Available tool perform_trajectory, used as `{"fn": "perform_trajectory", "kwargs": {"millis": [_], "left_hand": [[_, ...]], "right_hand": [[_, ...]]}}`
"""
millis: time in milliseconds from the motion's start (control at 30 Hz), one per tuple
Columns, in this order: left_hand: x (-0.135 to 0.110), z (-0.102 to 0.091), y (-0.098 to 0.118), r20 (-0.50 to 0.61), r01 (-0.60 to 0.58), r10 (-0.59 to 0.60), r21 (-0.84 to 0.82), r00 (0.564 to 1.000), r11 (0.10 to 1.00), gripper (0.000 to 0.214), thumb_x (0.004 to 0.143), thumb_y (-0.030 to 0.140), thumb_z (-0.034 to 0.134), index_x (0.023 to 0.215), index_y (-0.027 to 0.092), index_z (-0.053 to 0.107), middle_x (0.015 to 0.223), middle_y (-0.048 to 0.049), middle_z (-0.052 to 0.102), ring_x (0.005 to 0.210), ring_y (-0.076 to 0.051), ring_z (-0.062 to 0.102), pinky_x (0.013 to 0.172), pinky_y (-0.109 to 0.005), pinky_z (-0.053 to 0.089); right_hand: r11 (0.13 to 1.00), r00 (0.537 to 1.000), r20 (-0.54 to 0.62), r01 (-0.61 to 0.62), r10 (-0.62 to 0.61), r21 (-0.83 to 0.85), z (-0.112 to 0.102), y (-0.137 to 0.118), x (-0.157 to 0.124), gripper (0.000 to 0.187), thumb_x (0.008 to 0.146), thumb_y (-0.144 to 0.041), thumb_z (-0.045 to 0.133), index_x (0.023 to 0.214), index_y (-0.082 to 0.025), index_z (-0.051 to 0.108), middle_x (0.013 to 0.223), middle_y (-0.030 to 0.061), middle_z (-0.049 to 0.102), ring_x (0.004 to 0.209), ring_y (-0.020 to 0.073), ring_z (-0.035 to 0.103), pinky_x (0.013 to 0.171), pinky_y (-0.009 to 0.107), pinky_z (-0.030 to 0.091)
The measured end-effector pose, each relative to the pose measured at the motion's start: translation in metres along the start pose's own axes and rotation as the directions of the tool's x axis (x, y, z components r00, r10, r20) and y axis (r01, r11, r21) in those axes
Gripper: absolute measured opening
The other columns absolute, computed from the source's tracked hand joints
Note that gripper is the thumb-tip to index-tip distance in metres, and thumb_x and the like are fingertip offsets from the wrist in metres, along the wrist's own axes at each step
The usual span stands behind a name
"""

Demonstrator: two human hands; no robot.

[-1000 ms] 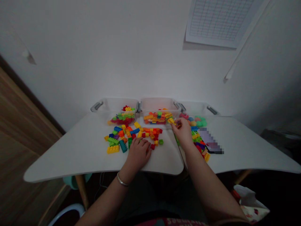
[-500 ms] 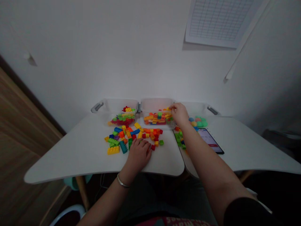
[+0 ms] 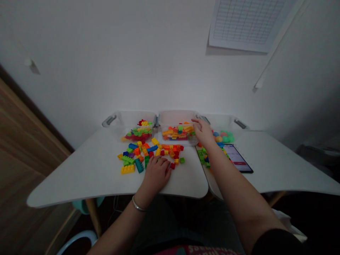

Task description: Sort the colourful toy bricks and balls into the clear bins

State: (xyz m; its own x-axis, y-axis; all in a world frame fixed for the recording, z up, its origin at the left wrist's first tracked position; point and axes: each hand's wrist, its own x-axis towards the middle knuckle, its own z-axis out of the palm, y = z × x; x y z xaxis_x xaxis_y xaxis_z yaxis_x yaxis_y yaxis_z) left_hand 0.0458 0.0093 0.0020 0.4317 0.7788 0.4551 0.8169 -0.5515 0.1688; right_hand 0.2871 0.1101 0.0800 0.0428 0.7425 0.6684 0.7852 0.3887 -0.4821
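Note:
My left hand (image 3: 156, 175) rests palm down on the white table, its fingertips over a loose pile of plastic building bricks (image 3: 148, 152) in yellow, orange, blue, green and red. Whether those fingers grip a brick is hidden. My right hand (image 3: 203, 132) sits at the near rim of the middle clear plastic bin (image 3: 176, 118), next to its orange and yellow bricks (image 3: 176, 133). No brick shows in that hand.
A clear bin (image 3: 130, 120) with green, red and yellow bricks stands to the left, and another (image 3: 224, 122) with coloured balls to the right. A phone (image 3: 237, 158) and more bricks (image 3: 204, 158) lie on the right table. Two tabletops meet in the middle.
My right hand has come down and back from over the middle bin to its near rim. The yellow brick it held a second ago no longer shows. My left hand has not moved.

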Motion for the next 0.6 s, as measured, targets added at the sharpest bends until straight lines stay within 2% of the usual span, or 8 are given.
{"fn": "perform_trajectory", "kwargs": {"millis": [100, 167, 233, 300, 433, 600], "left_hand": [[0.000, 0.000, 0.000, 0.018, -0.006, 0.006, 0.008, 1.000, 1.000, 0.021, 0.087, 0.026, 0.052, 0.100, 0.020, 0.067, 0.107, -0.0085, 0.068, 0.110, -0.027, 0.054, 0.103, -0.050, 0.037], [0.000, 0.000, 0.000, 0.022, -0.009, 0.009, 0.009, 1.000, 1.000, 0.022, 0.088, 0.027, 0.051, 0.102, 0.020, 0.067, 0.108, -0.0089, 0.067, 0.110, -0.027, 0.054, 0.104, -0.050, 0.037], [0.001, 0.000, 0.000, 0.027, -0.004, 0.004, 0.006, 1.000, 1.000, 0.023, 0.088, 0.027, 0.052, 0.102, 0.019, 0.067, 0.109, -0.0089, 0.067, 0.111, -0.027, 0.054, 0.104, -0.050, 0.036], [0.001, 0.000, 0.000, 0.031, 0.003, -0.003, 0.001, 1.000, 1.000, 0.022, 0.087, 0.027, 0.053, 0.102, 0.019, 0.067, 0.110, -0.0086, 0.067, 0.112, -0.027, 0.053, 0.104, -0.050, 0.036], [0.000, 0.001, 0.000, 0.028, 0.005, -0.005, -0.002, 1.000, 1.000, 0.022, 0.086, 0.025, 0.054, 0.102, 0.019, 0.067, 0.110, -0.0084, 0.068, 0.112, -0.027, 0.053, 0.104, -0.050, 0.037], [0.000, 0.002, 0.000, 0.014, 0.005, -0.005, 0.000, 1.000, 1.000, 0.022, 0.085, 0.025, 0.054, 0.102, 0.020, 0.068, 0.109, -0.0083, 0.067, 0.111, -0.027, 0.053, 0.104, -0.050, 0.037]], "right_hand": [[0.999, 0.992, -0.119, -0.049, 0.049, 0.000, -0.011, 0.002, -0.013, 0.036, 0.085, -0.026, 0.043, 0.113, -0.015, 0.063, 0.115, 0.0117, 0.067, 0.110, 0.0251, 0.058, 0.099, 0.042, 0.042], [0.995, 0.985, -0.148, -0.096, 0.090, -0.037, -0.017, 0.005, -0.025, 0.036, 0.085, -0.026, 0.042, 0.111, -0.013, 0.063, 0.112, 0.0127, 0.067, 0.107, 0.0249, 0.059, 0.097, 0.041, 0.043], [0.979, 0.984, -0.106, -0.157, 0.144, -0.129, -0.022, 0.009, -0.038, 0.034, 0.086, -0.026, 0.043, 0.108, -0.013, 0.064, 0.110, 0.0133, 0.068, 0.104, 0.0252, 0.060, 0.094, 0.040, 0.044], [0.936, 0.977, -0.006, -0.205, 0.212, -0.286, -0.025, 0.012, -0.051, 0.031, 0.086, -0.027, 0.047, 0.106, -0.014, 0.066, 0.108, 0.0134, 0.069, 0.102, 0.0261, 0.060, 0.091, 0.038, 0.045], [0.781, 0.925, 0.155, -0.194, 0.347, -0.593, -0.027, 0.012, -0.076, 0.030, 0.086, -0.032, 0.052, 0.103, -0.015, 0.069, 0.103, 0.0145, 0.069, 0.097, 0.0289, 0.061, 0.085, 0.039, 0.044], [0.681, 0.934, 0.122, -0.152, 0.337, -0.717, -0.020, 0.005, -0.099, 0.035, 0.082, -0.040, 0.058, 0.099, -0.012, 0.071, 0.106, 0.0170, 0.069, 0.111, 0.0348, 0.052, 0.097, 0.047, 0.034]]}}
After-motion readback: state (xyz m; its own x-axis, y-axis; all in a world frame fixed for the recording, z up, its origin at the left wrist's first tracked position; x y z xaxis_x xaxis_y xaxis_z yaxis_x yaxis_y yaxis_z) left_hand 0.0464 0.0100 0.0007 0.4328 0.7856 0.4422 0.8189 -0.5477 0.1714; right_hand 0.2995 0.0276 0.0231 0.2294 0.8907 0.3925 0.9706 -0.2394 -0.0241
